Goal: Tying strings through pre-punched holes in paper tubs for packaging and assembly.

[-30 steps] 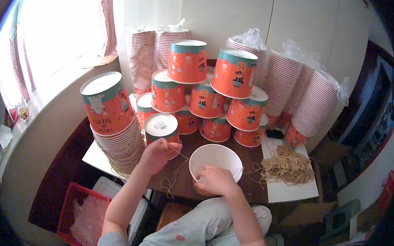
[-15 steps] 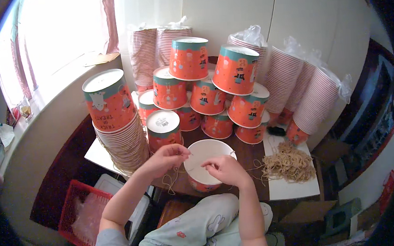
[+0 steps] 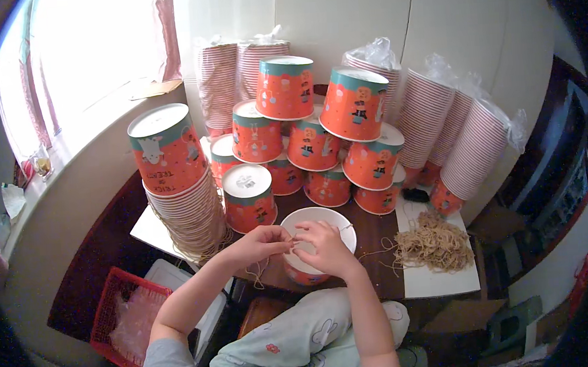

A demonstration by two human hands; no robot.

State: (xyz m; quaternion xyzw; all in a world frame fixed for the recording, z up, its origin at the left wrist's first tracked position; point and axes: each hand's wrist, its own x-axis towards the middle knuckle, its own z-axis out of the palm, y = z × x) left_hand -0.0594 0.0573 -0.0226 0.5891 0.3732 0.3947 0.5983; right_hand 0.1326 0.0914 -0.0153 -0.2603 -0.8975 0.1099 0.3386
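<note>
An orange paper bucket [image 3: 344, 231] with a white inside stands mouth up on the table in front of me. At the left of its rim, my left hand [image 3: 264, 244] is closed in a pinch on a thin tan cord. My right hand [image 3: 326, 247] reaches over the mouth, its thumb and fingers closed at the same spot, touching the left fingertips. The exact grip on the cord is partly hidden there. Below my left hand, a loose loop of cord [image 3: 258, 273] hangs by the bucket. On the opposite side of the rim, a small cord end shows.
Upside-down orange buckets [image 3: 313, 144] are piled behind. A tall nested stack [image 3: 184, 210] with cords rises at left. Wrapped bucket stacks [image 3: 474, 149] lean at back right. A heap of tan cord [image 3: 436, 243] lies on white board at right. A red basket [image 3: 107, 316] stands lower left.
My right hand has moved left across the bucket's mouth, and its fingers now meet those of my left hand at the rim. The left hand has shifted slightly right and down.
</note>
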